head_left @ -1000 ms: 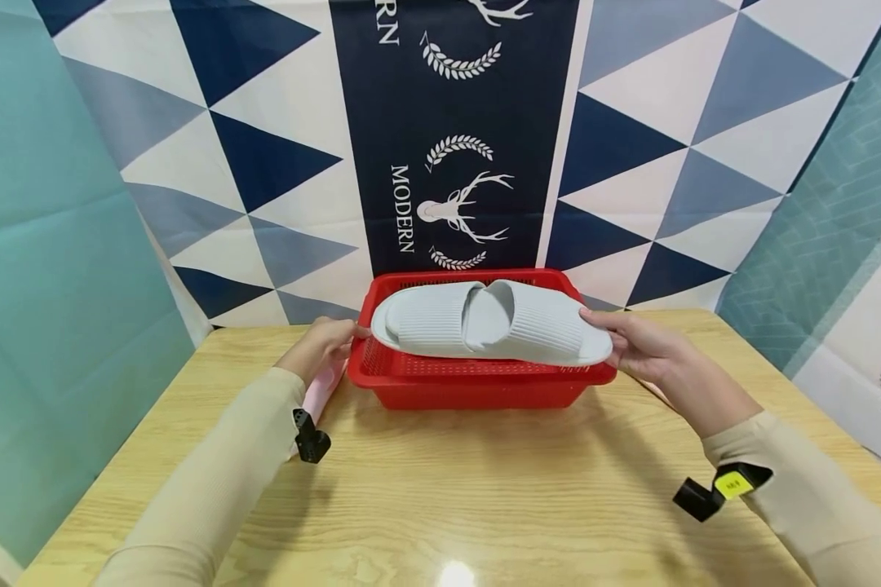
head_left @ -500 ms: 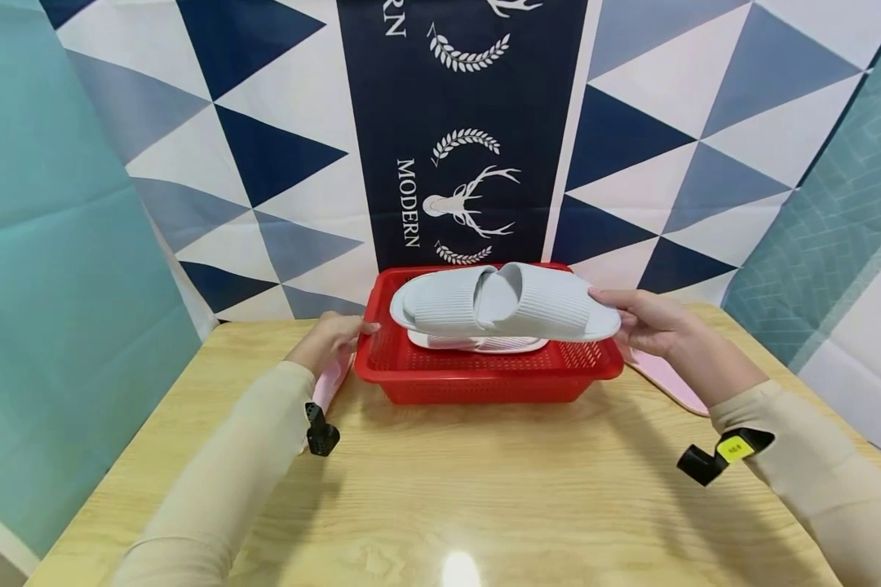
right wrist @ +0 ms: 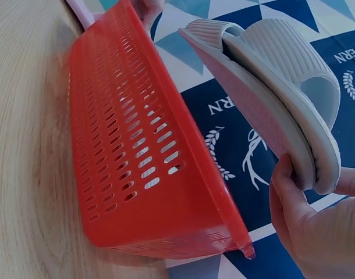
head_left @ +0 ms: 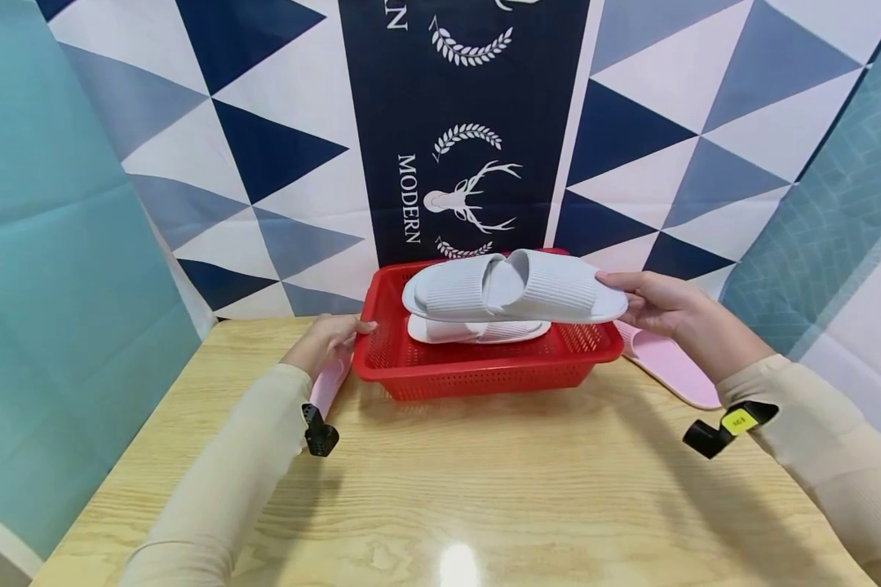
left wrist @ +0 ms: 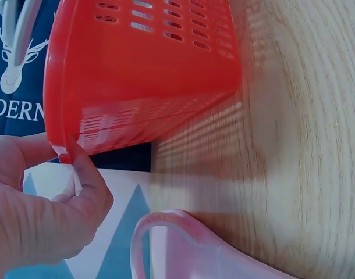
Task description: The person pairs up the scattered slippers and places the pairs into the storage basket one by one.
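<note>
Pinching the white slippers [head_left: 455, 292] by their right end with the right hand [head_left: 653, 303], the nearer one; gripping the left rim of the red basket [head_left: 484, 380] with the left hand [head_left: 328, 341]. Holding that pair leftward from the right hand, lengthwise with the basket and above it, over a second white pair [head_left: 477, 331] inside. Facing a patterned cloth [head_left: 294, 106] across a wooden desk [head_left: 426, 481], with pink slippers [head_left: 675, 371] beside either end.

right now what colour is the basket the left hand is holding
The basket is red, seen best in the right wrist view.
</note>
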Available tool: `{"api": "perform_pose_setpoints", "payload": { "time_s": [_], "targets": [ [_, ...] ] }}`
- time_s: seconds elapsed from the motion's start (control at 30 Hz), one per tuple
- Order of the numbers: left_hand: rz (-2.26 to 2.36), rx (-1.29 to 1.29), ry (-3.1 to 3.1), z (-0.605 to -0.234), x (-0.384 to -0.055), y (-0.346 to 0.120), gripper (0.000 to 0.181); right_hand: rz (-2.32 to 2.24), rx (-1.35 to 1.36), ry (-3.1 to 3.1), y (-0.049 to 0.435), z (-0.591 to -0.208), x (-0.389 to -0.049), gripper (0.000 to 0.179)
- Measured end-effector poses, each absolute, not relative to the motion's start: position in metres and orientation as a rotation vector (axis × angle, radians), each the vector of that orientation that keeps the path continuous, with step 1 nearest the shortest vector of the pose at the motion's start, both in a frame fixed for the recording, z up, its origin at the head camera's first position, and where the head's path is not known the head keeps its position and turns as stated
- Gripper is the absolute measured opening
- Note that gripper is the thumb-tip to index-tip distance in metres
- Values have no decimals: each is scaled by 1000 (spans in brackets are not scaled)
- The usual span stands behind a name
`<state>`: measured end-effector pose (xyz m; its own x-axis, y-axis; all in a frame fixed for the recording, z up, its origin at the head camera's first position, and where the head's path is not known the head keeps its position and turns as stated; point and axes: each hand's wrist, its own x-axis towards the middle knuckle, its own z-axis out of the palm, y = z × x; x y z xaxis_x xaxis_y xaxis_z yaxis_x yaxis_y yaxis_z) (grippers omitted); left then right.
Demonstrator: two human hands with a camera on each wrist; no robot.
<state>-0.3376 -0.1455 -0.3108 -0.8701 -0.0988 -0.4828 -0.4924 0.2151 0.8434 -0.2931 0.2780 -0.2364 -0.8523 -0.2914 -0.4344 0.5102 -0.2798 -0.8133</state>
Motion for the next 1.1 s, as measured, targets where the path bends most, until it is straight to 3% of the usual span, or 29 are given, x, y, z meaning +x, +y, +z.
{"api": "perform_pose_setpoints", "payload": {
  "time_s": [0.27, 1.1],
  "targets": [
    [1656, -581, 2204, -303, -335, -140, 60, -2158, 272, 1462, 277, -241, -297, 20],
    [1717, -581, 2233, -304, -332, -137, 57, -2114, 270, 1495, 271, -239, -302, 21]
  ]
}}
